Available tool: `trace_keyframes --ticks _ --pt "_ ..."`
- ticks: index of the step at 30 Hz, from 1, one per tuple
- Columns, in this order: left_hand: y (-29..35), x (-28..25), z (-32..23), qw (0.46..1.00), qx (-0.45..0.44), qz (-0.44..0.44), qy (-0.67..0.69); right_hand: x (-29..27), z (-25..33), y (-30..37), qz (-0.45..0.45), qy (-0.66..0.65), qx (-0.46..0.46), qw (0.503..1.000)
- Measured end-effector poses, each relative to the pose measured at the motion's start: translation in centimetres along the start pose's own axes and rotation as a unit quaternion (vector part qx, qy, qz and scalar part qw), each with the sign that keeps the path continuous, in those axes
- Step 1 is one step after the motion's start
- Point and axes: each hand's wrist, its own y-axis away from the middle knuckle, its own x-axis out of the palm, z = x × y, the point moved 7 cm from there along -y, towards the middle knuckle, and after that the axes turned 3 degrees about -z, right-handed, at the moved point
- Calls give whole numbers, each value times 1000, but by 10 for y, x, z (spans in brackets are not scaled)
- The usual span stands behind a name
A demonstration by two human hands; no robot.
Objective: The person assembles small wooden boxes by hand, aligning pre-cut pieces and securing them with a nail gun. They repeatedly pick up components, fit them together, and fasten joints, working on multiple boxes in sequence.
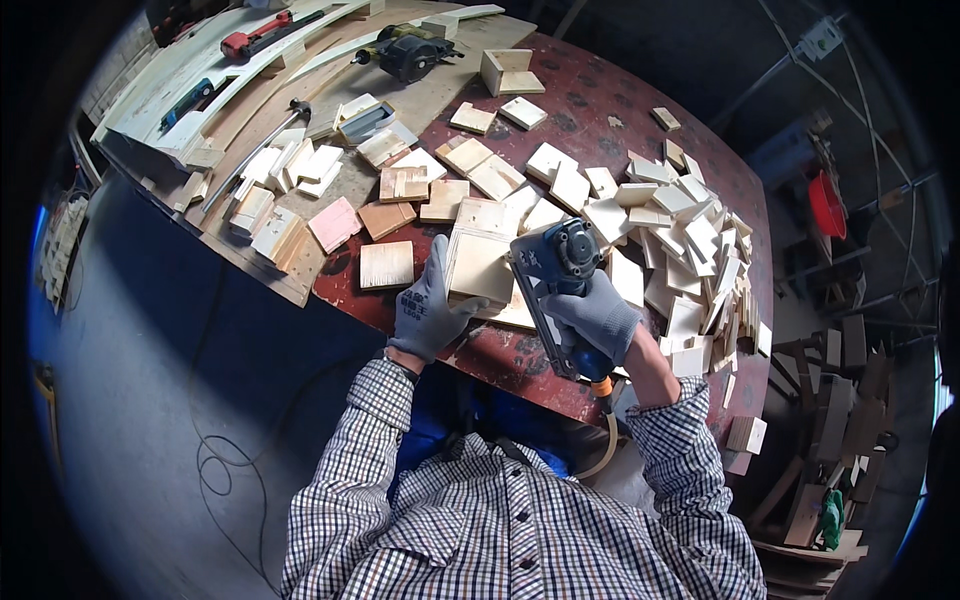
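My left hand [428, 312], in a grey work glove, grips a pale wooden block [478, 265] near the table's front edge. Its fingers lie along the block's left side and the thumb crosses the near side. My right hand [598, 318], gloved too, is wrapped round the handle of a blue and black air nail gun [545, 258]. An air hose [608, 440] runs from the handle's lower end. The gun's head is beside the block's right side; whether its tip touches the wood is hidden. To the left of my left hand lies a square wood piece [386, 265].
A large heap of pale wood pieces [690, 235] covers the right of the red table [610, 90]. Farther left are a hammer [298, 108], a grey tray [366, 122], a dark power tool [408, 55] and a red tool [255, 38]. A cable [215, 460] coils on the floor.
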Motion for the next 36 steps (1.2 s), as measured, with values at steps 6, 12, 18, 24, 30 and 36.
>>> trace_keyframes --ticks 6,12,18,24,30,36 --pt "5 3 5 1000 -7 -3 2 1 -4 -2 -12 -13 -15 1000" --pt "4 1 7 1000 -5 -10 3 6 -1 5 -2 -110 10 994" --pt "0 2 5 999 -24 20 12 18 17 3 0 -30 -50 998" --pt "0 -4 0 1000 -6 -20 15 30 21 10 46 -18 -34 998" --pt "2 -1 1 999 -30 -6 27 40 37 18 41 5 -54 998" --pt "5 -3 2 998 -32 -20 43 42 39 20 67 0 -29 997"
